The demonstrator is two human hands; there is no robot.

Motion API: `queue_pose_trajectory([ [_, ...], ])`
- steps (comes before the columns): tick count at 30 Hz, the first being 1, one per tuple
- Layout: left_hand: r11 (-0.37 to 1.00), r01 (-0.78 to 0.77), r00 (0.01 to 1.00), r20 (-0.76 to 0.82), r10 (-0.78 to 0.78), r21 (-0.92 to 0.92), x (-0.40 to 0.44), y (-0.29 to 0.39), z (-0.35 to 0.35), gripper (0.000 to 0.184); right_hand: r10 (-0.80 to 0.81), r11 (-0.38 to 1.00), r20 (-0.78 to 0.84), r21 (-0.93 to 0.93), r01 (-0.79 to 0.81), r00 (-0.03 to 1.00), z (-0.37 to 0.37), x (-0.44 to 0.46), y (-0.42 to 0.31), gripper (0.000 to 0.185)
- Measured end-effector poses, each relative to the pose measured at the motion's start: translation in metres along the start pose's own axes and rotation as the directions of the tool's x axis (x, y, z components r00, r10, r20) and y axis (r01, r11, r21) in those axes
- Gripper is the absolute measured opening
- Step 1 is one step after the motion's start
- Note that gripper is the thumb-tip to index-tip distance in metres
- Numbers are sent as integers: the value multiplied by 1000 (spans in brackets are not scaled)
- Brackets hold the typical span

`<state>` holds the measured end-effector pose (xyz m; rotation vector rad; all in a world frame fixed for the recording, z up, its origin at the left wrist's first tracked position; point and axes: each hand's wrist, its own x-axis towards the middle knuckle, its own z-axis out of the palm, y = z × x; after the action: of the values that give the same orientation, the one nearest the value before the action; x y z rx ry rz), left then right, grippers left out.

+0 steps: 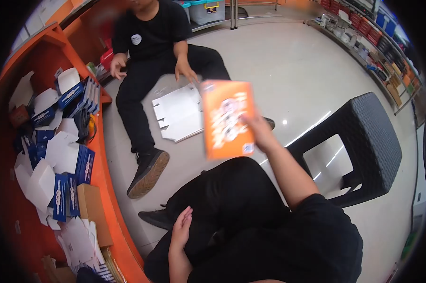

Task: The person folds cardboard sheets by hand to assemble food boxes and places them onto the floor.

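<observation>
My right hand (261, 131) grips the right edge of a flat orange box (217, 141) with white lettering and round pictures on its face. The box is raised above my bent legs, and its far side is hidden. My left hand (181, 227) rests beside my thigh with fingers stretched out, holding nothing. Beyond the box, a white unfolded cardboard sheet (180, 113) with notched edges lies on the floor, partly covered by the box.
A co-worker in black (151, 33) sits on the floor opposite, one hand near the white sheet. An orange shelf (110, 207) on the left holds several blue and white boxes (83, 162), some open. A black stool (378, 137) stands at right. Stocked racks (364, 52) line the back right.
</observation>
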<state>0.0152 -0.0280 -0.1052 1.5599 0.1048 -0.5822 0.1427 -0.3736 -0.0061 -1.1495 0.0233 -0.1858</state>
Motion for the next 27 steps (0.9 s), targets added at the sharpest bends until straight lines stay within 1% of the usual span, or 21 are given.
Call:
queue_pose_trajectory([
  [1,981,16,998,-68,-3,191,5,-10,1,54,-83,997,-111,-9,83,990,-29,5,-10,58],
  [2,927,34,992,-123,13,375,9,-21,-2,54,-200,979,-237,-94,182,951,-64,13,-13,58],
  [3,836,55,985,-167,44,546,13,-31,-3,54,-282,955,-373,-198,221,884,-105,17,-13,60],
  [4,796,3,977,-172,128,606,12,-35,1,54,-329,939,-545,-272,208,771,-145,16,-9,62],
  [5,769,7,977,-166,130,640,9,-32,4,55,-372,924,-686,-334,183,625,-183,14,-7,64],
  [6,742,21,976,-175,131,670,7,-29,7,55,-403,913,-790,-380,146,462,-209,11,-13,66],
  [8,794,30,974,-195,112,608,11,-35,4,55,-468,870,-755,-485,89,458,-229,-5,-26,70],
  [10,830,48,973,-214,87,555,9,-36,1,53,-499,863,-793,-492,117,348,-262,-24,-37,70],
  [12,864,62,971,-229,62,499,9,-37,2,52,-451,891,-863,-450,60,227,-299,-48,-47,69],
  [14,868,65,967,-244,66,492,10,-37,3,50,-633,768,-774,-631,-111,17,-312,-71,-54,70],
  [17,864,80,966,-254,57,498,12,-37,4,48,-770,629,-619,-694,-351,-157,-357,-93,-21,73],
  [18,865,86,963,-263,54,495,14,-37,4,47,-632,754,-771,-588,-293,-77,-349,-99,-12,74],
  [19,875,63,969,-239,61,480,18,-37,3,47,-543,835,-840,-537,-118,-19,-352,-99,12,74],
  [20,888,50,970,-234,66,458,20,-41,0,47,-460,886,-888,-460,-63,7,-337,-97,29,69],
  [21,903,49,967,-248,65,426,17,-46,-3,47,-293,956,-954,-290,51,58,-363,-96,68,60],
  [22,904,31,966,-247,83,427,16,-48,-3,47,-167,962,-965,-115,248,201,-354,-94,88,56],
  [23,891,-17,971,-206,123,453,15,-53,-3,46,-83,987,-974,-51,150,209,-341,-93,96,56],
  [24,873,-59,971,-176,163,485,11,-51,-7,45,29,1000,-993,29,0,117,-380,-91,135,59],
  [25,872,-95,965,-170,199,479,2,-36,-7,45,78,982,-996,85,-167,-45,-392,-86,149,65],
  [26,862,-126,959,-163,233,491,-7,-16,-8,45,125,934,-970,185,-305,-206,-402,-81,162,73],
  [27,851,-134,940,-208,272,508,-18,-1,-17,45,28,728,-982,148,-669,-187,-368,-89,159,84],
])
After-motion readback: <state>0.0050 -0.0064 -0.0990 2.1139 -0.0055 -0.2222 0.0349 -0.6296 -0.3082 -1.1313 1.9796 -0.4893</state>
